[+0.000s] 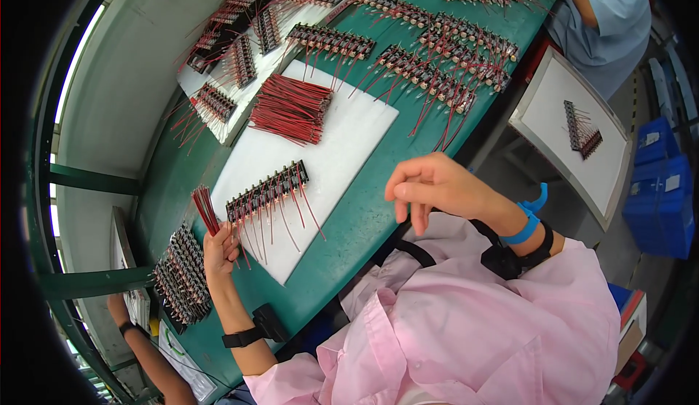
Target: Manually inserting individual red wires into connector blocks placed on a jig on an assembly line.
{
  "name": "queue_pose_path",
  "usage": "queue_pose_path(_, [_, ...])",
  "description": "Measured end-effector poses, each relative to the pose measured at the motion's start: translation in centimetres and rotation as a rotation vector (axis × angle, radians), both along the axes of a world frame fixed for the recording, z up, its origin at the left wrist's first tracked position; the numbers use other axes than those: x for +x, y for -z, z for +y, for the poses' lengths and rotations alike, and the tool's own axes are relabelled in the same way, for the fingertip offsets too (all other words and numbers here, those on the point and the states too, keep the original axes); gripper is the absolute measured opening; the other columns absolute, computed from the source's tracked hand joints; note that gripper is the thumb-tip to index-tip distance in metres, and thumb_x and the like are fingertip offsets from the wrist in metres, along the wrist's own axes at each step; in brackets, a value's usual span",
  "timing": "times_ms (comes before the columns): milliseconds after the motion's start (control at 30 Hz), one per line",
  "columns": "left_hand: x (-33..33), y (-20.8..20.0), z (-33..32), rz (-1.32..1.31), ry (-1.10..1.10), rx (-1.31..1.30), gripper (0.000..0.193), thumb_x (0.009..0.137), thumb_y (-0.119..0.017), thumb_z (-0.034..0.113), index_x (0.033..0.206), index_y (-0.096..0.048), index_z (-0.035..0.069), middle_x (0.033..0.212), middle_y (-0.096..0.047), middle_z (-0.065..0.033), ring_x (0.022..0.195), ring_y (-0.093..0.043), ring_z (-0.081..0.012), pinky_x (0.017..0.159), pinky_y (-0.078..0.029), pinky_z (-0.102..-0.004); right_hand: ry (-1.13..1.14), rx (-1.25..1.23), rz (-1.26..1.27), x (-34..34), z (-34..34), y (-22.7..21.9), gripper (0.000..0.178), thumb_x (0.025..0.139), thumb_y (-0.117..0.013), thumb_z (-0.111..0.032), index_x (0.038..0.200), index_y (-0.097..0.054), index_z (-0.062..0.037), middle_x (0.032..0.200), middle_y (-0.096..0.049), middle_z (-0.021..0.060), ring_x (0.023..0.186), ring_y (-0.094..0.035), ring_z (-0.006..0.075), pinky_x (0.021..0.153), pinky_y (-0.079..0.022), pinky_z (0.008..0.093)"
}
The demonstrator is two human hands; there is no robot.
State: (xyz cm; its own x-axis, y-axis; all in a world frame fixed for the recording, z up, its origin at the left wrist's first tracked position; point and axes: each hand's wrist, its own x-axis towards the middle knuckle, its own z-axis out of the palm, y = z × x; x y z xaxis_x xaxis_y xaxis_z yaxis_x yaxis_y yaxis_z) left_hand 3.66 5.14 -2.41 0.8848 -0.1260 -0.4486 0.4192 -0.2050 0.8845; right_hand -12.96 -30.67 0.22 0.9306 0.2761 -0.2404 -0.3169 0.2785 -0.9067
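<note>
In my left hand is a bundle of thin red and black wires, its fingers closed around the lower end. Just right of that hand, a strip of small circuit boards lies on a white board, with red wires trailing from its near side. My right hand hangs in the air beyond the bench's near edge, fingers loosely bent and apart, with nothing visible in it. A large pile of cut red and black wires lies farther up the white board.
Several wired board strips cover the far part of the green bench. More strips are stacked at the left. A framed white tray and blue bins stand right. Co-workers' arms show at left and far right.
</note>
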Motion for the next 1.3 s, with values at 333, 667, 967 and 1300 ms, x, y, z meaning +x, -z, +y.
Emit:
queue_pose_path(333, [-0.8,-0.6,-1.7,-0.066,0.002,0.160,0.013,0.073,-0.053,0.014,0.063,-0.048,0.007,0.042,-0.029,0.0080,0.031,-0.023,-0.0027,0.028,-0.014,-0.0198,-0.012,-0.007,0.052,-0.7,0.9,1.5,0.016,0.080,-0.043,-0.011,0.081,-0.051,0.0032,0.066,-0.056,0.0112,0.047,-0.055,0.0144,0.041,-0.042,0.0202])
queue_pose_path(667, [-2.1,-0.5,-2.3,-0.270,-0.146,0.447,0.022,0.072,-0.057,0.018,0.057,-0.044,0.009,0.042,-0.028,0.0080,0.033,-0.024,-0.0023,0.030,-0.013,-0.0202,-0.291,-0.102,0.069,0.1,4.7,3.0,0.014,0.080,-0.044,-0.009,0.080,-0.052,0.0023,0.066,-0.057,0.0105,0.047,-0.055,0.0138,0.042,-0.042,0.0205])
queue_pose_path(967, [-11.4,-4.1,-0.1,-0.257,-0.434,-0.074,0.040,0.083,-0.041,0.033,0.052,-0.026,0.014,0.042,-0.021,0.0062,0.033,-0.016,-0.0037,0.030,-0.014,-0.0203,-0.568,-0.178,-0.068,-0.1,7.7,5.1,0.013,0.078,-0.046,-0.009,0.082,-0.052,0.0015,0.063,-0.055,0.0060,0.051,-0.052,0.0097,0.045,-0.040,0.0201])
queue_pose_path(1300, [-16.8,0.2,-2.0,-0.799,-0.586,-0.153,0.042,0.086,-0.037,0.034,0.053,-0.024,0.011,0.047,-0.024,0.0012,0.040,-0.021,-0.0069,0.037,-0.021,-0.0211,-0.662,-0.235,-0.515,0.1,11.6,3.3,0.008,0.073,-0.049,-0.006,0.075,-0.051,0.0015,0.053,-0.052,0.0093,0.046,-0.050,0.0183,0.044,-0.038,0.0270])
